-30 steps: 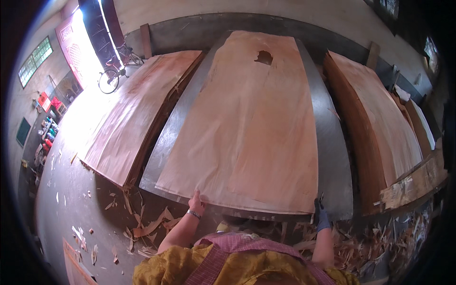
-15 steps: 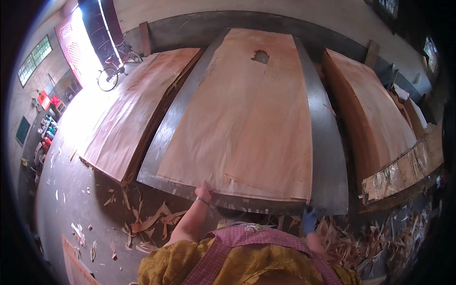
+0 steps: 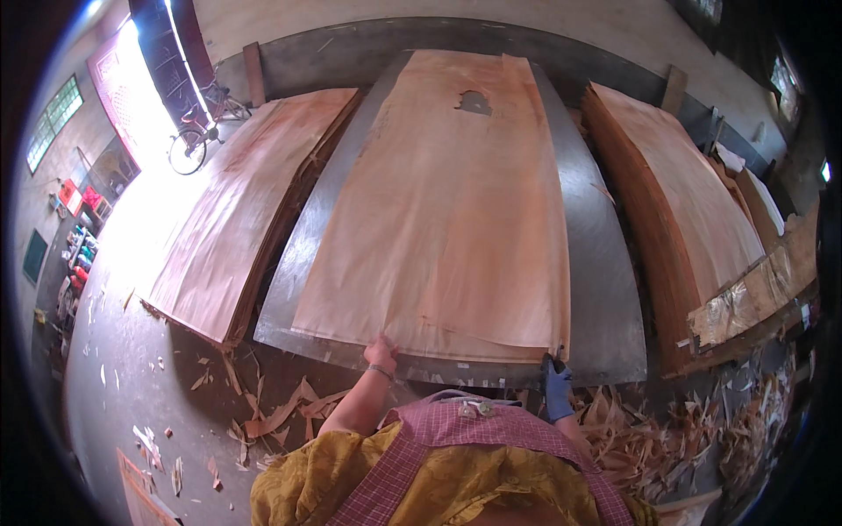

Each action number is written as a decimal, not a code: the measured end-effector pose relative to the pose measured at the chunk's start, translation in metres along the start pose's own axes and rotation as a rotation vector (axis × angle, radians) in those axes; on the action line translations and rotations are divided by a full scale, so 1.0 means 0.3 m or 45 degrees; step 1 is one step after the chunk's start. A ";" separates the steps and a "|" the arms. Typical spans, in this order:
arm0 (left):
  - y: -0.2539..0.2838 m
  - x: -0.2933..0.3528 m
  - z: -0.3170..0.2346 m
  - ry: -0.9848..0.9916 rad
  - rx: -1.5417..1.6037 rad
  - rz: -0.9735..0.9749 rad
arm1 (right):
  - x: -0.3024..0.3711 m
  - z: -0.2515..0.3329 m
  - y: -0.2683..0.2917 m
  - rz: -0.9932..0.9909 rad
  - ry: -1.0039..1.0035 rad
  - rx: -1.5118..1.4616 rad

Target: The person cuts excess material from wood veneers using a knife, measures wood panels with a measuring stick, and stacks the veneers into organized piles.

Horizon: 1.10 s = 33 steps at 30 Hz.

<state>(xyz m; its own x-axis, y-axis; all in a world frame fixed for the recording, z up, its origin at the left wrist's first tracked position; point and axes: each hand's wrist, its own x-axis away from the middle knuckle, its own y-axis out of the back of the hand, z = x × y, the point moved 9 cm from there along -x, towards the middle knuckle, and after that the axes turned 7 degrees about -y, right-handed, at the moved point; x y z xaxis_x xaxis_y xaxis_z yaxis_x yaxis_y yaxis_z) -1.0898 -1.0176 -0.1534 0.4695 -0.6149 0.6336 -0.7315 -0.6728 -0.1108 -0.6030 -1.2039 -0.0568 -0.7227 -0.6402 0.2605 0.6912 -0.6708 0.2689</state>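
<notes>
A long, pale reddish wood veneer sheet (image 3: 447, 219) lies on a grey metal-topped table (image 3: 605, 289) in front of me. It has a ragged hole near its far end and a lapped seam by the near edge. My bare left hand (image 3: 381, 352) is closed on the near edge of the sheet, left of its middle. At the near right corner is my right hand (image 3: 556, 390) in a blue glove, its fingers curled. A small dark tip shows at those fingers against the corner; what it belongs to I cannot make out.
Stacks of veneer stand on the left (image 3: 246, 210) and right (image 3: 675, 193) of the table. A worn board (image 3: 754, 302) juts out at the near right. Veneer scraps (image 3: 649, 438) litter the floor. A bicycle (image 3: 189, 149) stands by the bright doorway.
My right hand has moved slightly up and left in the picture, and more of its glove shows. My left hand stays at the sheet's near edge. The whole view has shifted a little.
</notes>
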 end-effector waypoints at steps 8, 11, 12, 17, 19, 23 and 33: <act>-0.015 0.016 0.003 -0.021 0.034 0.000 | -0.021 -0.004 0.356 -0.099 -0.148 0.015; -0.012 0.009 -0.007 -0.062 0.108 0.032 | -0.019 0.011 0.415 -0.213 0.086 0.469; -0.012 0.010 -0.013 -0.078 0.132 0.044 | 0.002 0.049 0.411 -0.252 0.195 0.679; -0.031 0.030 -0.021 -0.099 0.140 0.076 | -0.014 -0.016 0.370 -0.388 0.332 0.729; -0.048 -0.004 -0.023 -0.106 0.194 0.099 | -0.080 -0.094 0.421 -0.411 0.201 0.563; 0.062 -0.086 -0.073 -0.077 0.133 0.034 | -0.055 -0.008 0.428 -0.154 0.021 0.472; 0.019 -0.079 -0.067 -0.070 0.122 0.027 | -0.053 -0.057 0.791 -0.561 0.103 0.703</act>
<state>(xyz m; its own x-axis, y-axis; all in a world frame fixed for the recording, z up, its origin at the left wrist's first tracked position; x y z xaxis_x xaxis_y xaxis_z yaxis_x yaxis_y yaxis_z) -1.1150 -0.9986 -0.1538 0.4828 -0.6495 0.5874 -0.6922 -0.6939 -0.1984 -0.4275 -1.3592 -0.0128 -0.9184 -0.3933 -0.0441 0.2198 -0.5997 0.7694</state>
